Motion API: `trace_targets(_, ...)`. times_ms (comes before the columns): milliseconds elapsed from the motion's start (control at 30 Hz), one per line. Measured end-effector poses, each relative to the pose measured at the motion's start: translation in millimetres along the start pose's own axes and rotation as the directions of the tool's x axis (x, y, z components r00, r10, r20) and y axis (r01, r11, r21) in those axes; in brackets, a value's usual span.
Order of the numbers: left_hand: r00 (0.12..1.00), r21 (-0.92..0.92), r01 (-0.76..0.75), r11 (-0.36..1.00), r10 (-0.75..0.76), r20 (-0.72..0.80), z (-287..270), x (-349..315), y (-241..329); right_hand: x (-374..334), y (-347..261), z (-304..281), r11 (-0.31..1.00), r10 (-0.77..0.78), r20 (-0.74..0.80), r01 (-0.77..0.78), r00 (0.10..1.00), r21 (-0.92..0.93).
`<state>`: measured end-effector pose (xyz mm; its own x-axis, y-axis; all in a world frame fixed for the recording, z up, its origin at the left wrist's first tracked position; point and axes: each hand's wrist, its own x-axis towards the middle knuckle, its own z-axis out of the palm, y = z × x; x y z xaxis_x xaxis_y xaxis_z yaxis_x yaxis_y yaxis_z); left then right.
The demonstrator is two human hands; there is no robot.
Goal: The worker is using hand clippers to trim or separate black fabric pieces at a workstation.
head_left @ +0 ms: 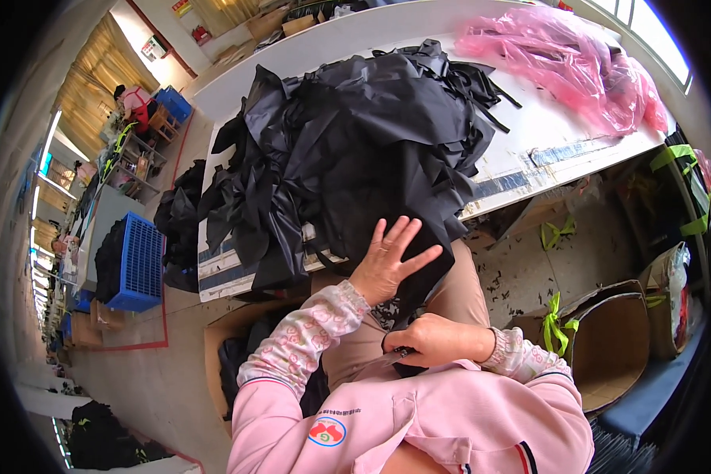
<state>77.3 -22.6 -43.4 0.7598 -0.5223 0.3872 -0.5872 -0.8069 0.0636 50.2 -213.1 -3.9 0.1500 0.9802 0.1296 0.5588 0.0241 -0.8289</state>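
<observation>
A large heap of thin black fabric (347, 134) with straps covers the middle of the white table and hangs over its near edge toward my lap. My left hand (383, 265) is open, its fingers spread over the hanging part of the black fabric. Close to my body, my right hand (442, 340) is closed in a fist. Something small and dark shows at its finger side, but its kind cannot be made out. Patterned sleeve covers are on both my forearms.
Pink plastic sheeting (577, 71) lies at the white table's (541, 126) far right. An open cardboard box (612, 340) stands at my right, beside a bright green tie (558, 324). On the left are a blue crate (138, 265) and, farther off, another person (137, 107).
</observation>
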Motion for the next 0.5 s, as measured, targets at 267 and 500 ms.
trace_targets(267,0.917,0.008,-0.171,0.985,0.156,0.366,25,21,-18,2,-5,6,0.988,-0.070,0.111,0.053,0.991,0.145)
trace_targets(500,0.985,-0.268,0.101,0.958,-0.057,0.166,23,0,-41,-13,-12,-25,0.888,-0.017,-0.175,0.095,0.984,0.450)
